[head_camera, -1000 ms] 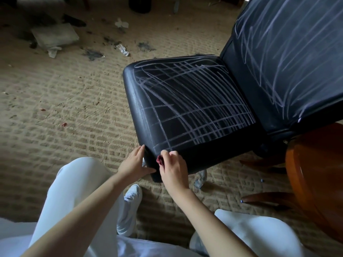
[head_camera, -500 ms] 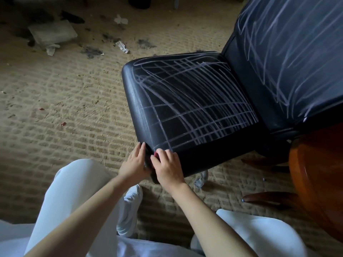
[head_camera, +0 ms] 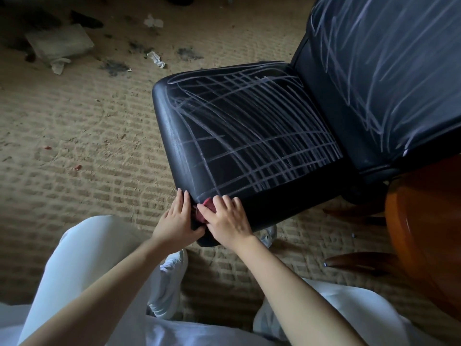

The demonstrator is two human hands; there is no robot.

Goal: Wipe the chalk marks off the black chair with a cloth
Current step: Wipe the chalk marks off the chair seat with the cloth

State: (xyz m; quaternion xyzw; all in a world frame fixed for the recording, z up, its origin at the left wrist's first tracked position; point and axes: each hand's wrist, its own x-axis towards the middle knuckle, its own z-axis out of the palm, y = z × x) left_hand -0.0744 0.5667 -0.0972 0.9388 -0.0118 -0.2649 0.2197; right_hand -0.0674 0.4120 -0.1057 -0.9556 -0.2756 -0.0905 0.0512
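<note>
Black vinyl chair, centre to upper right of frame. Seat and backrest both crossed with pale chalk marks.

Red cloth bunched at the seat's near corner, lower centre of frame. Mostly covered; only a small patch shows between the two hands.

Right hand lies on top of the cloth, fingers straight and close together, tips on the seat's front edge. Its thumb lies along the cloth's lower side.

Left hand just left of the cloth, flat against the side of the corner, fingers straight and pressed together, pointing up the frame. Thumb tip hidden at the cloth; cannot tell whether it pinches. Hands nearly touching.

Tan ribbed carpet under everything. Grey slab, paper scraps and dark stains, upper left. Orange-brown wooden furniture at right edge, beside the chair. White trousers and a pale shoe along the bottom.
</note>
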